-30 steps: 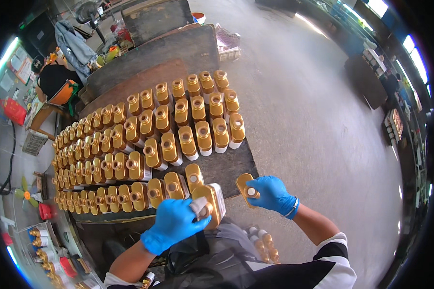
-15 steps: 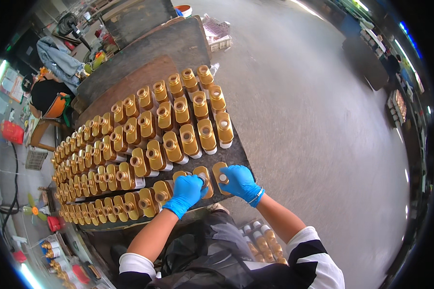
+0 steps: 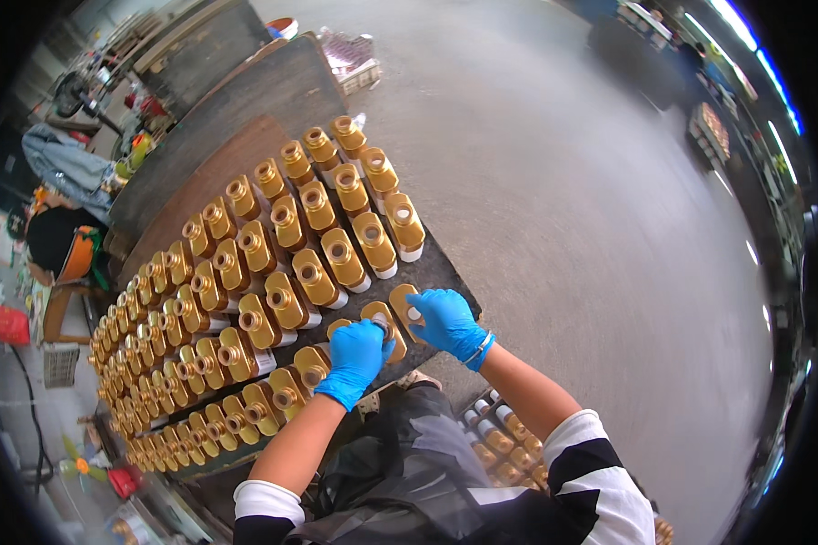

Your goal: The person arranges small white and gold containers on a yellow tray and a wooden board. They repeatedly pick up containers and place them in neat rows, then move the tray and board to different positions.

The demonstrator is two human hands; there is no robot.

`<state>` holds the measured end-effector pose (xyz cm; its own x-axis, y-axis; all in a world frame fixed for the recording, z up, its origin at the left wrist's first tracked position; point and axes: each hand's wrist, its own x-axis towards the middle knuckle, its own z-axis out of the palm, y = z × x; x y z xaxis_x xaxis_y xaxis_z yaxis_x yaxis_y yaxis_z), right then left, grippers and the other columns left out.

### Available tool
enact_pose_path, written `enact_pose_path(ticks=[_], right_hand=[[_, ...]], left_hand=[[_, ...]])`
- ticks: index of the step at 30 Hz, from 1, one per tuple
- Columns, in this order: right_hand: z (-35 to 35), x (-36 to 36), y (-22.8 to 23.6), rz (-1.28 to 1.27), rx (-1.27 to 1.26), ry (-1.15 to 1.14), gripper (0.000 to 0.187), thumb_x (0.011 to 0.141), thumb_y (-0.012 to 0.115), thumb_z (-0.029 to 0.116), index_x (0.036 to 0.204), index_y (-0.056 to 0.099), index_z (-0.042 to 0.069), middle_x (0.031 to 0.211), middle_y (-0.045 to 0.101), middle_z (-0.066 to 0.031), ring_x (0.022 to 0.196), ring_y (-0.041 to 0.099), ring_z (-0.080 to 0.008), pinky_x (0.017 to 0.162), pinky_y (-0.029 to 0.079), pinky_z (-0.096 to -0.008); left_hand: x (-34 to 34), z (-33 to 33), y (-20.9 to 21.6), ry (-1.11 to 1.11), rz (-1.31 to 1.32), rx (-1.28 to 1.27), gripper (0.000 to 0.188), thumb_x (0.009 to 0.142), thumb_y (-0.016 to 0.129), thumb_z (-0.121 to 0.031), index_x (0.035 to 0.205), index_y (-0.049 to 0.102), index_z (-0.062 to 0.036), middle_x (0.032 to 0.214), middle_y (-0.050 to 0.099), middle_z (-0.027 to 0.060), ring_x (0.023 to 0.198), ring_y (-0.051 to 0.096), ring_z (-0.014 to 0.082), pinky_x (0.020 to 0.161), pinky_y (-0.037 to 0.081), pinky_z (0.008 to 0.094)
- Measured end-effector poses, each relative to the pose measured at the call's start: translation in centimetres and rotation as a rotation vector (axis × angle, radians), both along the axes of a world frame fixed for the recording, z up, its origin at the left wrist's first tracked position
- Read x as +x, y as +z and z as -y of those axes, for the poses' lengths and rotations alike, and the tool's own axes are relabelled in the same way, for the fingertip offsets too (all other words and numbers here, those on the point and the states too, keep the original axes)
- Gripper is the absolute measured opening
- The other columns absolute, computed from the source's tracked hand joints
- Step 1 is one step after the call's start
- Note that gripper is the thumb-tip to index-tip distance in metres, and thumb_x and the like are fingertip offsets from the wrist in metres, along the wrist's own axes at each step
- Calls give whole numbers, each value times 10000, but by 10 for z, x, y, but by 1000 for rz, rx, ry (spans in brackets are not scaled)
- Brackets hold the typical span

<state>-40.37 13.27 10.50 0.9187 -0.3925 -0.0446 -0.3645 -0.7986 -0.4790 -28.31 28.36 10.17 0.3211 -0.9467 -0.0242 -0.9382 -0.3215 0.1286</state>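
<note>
Rows of gold bottles [image 3: 339, 257] with open necks stand upright on a dark tabletop [image 3: 441, 272]. At the near right corner, my left hand [image 3: 356, 359], in a blue glove, curls its fingers around the neck of one gold bottle [image 3: 393, 347]. A greyish round piece shows at that bottle's mouth. Just right of it, my right hand [image 3: 450, 322], also gloved in blue, closes its thumb and finger around a small white plug [image 3: 414, 313] at the mouth of the end bottle [image 3: 400, 295]. Whether the plug is seated in the neck, I cannot tell.
Below the table's right corner sits a batch of gold and white bottles [image 3: 500, 440]. Dark boards [image 3: 245, 118] stand beyond the rows, with a crate [image 3: 359, 74] behind them. A chair with a black and orange cover [image 3: 68, 245] is at the left. Grey floor [image 3: 591, 245] stretches right.
The whole view has swung, so the table and bottles appear shifted left and tilted. Both hands remain at the same two bottles, with only slight finger movement.
</note>
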Motion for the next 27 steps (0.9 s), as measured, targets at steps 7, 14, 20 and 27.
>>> enact_pose_path(ticks=[7,14,20,27], right_hand=[[-37,-35,22,7,-97,-249,719,713,729,301,1331,446,64,856,623,-156,738,612,-335,664,488,-423],[-192,-189,2,95,136,-764,648,778,687,346,1323,452,87,863,609,-147,762,601,-337,668,481,-434],[-367,-282,-41,-91,388,-1191,575,778,677,378,1261,518,109,979,627,-151,831,621,-340,714,499,-429],[-503,-291,-115,-15,712,-1770,417,778,647,362,1120,642,123,974,661,-130,896,632,-310,791,504,-410]], left_hand=[[11,3,-10,-76,-57,-66,364,739,687,-434,821,621,-85,700,630,128,624,634,303,568,496,406],[15,4,-14,-118,-214,-109,418,709,731,-427,861,655,-45,805,653,192,749,628,383,652,501,449],[9,-1,-2,-175,-72,-46,482,746,717,-451,1002,629,-52,934,659,184,848,629,375,725,493,464],[5,2,22,-284,-79,-267,462,881,647,-263,1221,549,34,1005,631,183,778,604,295,715,486,411]])
